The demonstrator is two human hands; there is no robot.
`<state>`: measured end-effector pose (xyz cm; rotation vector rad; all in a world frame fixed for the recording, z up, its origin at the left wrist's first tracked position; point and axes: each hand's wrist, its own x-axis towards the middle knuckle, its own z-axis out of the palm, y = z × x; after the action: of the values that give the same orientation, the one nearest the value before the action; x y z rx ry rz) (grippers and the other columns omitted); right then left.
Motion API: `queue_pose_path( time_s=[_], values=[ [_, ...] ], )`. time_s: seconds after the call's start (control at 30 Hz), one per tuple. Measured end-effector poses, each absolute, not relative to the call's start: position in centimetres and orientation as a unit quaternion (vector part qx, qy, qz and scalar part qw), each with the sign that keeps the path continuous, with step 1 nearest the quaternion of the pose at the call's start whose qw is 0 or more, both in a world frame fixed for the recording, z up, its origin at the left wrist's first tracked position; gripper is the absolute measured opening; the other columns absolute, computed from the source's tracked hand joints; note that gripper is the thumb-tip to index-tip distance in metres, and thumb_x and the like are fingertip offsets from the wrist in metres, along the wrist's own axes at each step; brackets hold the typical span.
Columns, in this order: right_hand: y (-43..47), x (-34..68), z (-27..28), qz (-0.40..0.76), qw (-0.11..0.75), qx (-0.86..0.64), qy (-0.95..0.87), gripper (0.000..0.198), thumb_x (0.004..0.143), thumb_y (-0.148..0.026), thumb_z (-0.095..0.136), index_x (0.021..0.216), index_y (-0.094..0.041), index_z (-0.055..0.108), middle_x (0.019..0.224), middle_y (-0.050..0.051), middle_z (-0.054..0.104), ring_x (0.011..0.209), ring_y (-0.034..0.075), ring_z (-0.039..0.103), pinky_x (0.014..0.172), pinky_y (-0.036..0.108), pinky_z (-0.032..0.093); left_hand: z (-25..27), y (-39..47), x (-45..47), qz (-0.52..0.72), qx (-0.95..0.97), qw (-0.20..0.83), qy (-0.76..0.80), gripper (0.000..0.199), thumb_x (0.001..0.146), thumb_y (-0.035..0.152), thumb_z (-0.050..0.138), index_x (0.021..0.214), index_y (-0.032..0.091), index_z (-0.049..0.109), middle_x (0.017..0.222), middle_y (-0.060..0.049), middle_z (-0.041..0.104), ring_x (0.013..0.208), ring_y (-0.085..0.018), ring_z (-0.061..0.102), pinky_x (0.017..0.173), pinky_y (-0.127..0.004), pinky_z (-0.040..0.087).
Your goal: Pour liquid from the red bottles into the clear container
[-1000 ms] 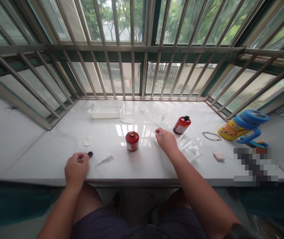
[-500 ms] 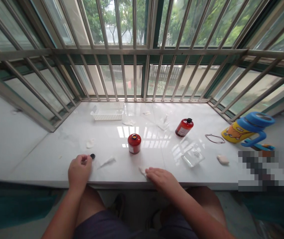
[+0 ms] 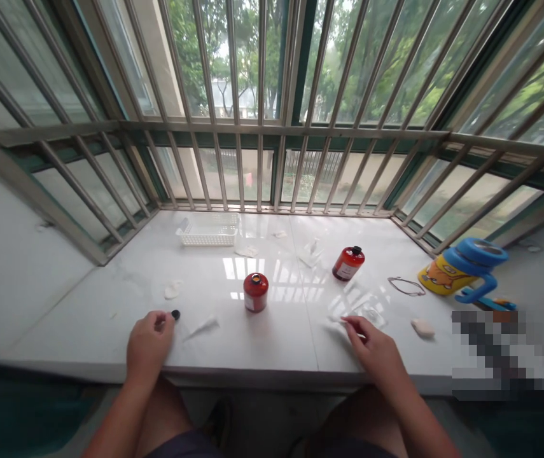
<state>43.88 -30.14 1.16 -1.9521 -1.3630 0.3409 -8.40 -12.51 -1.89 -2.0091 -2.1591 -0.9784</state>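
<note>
On the left, my left hand (image 3: 150,340) is closed at the front part of the white ledge, its fingertips pinching a small black cap (image 3: 175,314). My right hand (image 3: 371,346) is closed too, with thumb and fingers holding a thin white cotton piece (image 3: 336,319) in front of a clear plastic box (image 3: 371,316), which it partly hides. Between the hands stands a red bottle (image 3: 256,294), upright, its neck uncapped. A second red bottle (image 3: 348,264) with a black top stands farther back on the right. Beside my left hand lies a clear plastic dropper-like piece (image 3: 203,327).
A white basket (image 3: 209,238) sits at the back left. Loose white pads (image 3: 173,290) lie about. To the right are a thin cord loop (image 3: 406,286), a beige sponge (image 3: 423,329) and a blue and yellow flask (image 3: 462,267). Metal bars (image 3: 281,133) border the ledge's back.
My right hand has moved right from the front middle to the clear box, lifting the white cotton piece along. My left hand stays with the black cap. The view has tilted up slightly.
</note>
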Motion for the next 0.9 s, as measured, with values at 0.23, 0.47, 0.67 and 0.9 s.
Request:
queue_pose_path(
  time_s=[0.23, 0.47, 0.67, 0.9],
  values=[
    [-28.6, 45.8, -1.6, -0.018, 0.286, -0.788, -0.546, 0.041, 0.104, -0.051, 0.044, 0.117, -0.023, 0.072, 0.11, 0.01, 0.082, 0.093, 0.03, 0.08, 0.078, 0.039, 0.061, -2.1, -12.4, -8.6, -0.327, -0.65, 0.006, -0.686, 0.025, 0.096, 0.046, 0.054, 0.088, 0.025, 0.063, 0.081, -0.006, 0.069, 0.082, -0.028, 0.066, 0.077, -0.037, 0.047],
    [-29.9, 39.3, -4.9, -0.105, 0.238, -0.722, -0.641, 0.038, 0.109, -0.035, 0.04, 0.118, -0.017, 0.072, 0.114, 0.014, 0.081, 0.102, 0.03, 0.079, 0.088, 0.041, 0.062, -1.7, -12.6, -8.1, -0.331, -0.649, 0.011, -0.685, 0.023, 0.096, 0.043, 0.054, 0.085, 0.025, 0.062, 0.079, -0.005, 0.068, 0.081, -0.028, 0.064, 0.077, -0.037, 0.046],
    [-34.0, 28.3, -3.7, 0.014, 0.314, -0.591, -0.743, 0.027, 0.106, -0.025, 0.048, 0.124, -0.025, 0.069, 0.11, 0.008, 0.082, 0.094, 0.025, 0.08, 0.084, 0.033, 0.063, -1.6, -13.0, -8.0, -0.347, -0.651, 0.036, -0.674, 0.022, 0.097, 0.04, 0.054, 0.086, 0.024, 0.063, 0.082, -0.007, 0.071, 0.083, -0.027, 0.065, 0.083, -0.039, 0.048],
    [-28.4, 21.5, 3.5, 0.307, 0.337, -0.581, -0.675, 0.018, 0.102, -0.03, 0.055, 0.099, -0.027, 0.073, 0.088, 0.003, 0.08, 0.077, 0.024, 0.077, 0.07, 0.033, 0.058, -1.1, -13.5, -7.9, -0.37, -0.634, 0.039, -0.678, 0.021, 0.097, 0.039, 0.054, 0.086, 0.024, 0.062, 0.085, -0.008, 0.072, 0.088, -0.029, 0.066, 0.089, -0.041, 0.05]
  ],
)
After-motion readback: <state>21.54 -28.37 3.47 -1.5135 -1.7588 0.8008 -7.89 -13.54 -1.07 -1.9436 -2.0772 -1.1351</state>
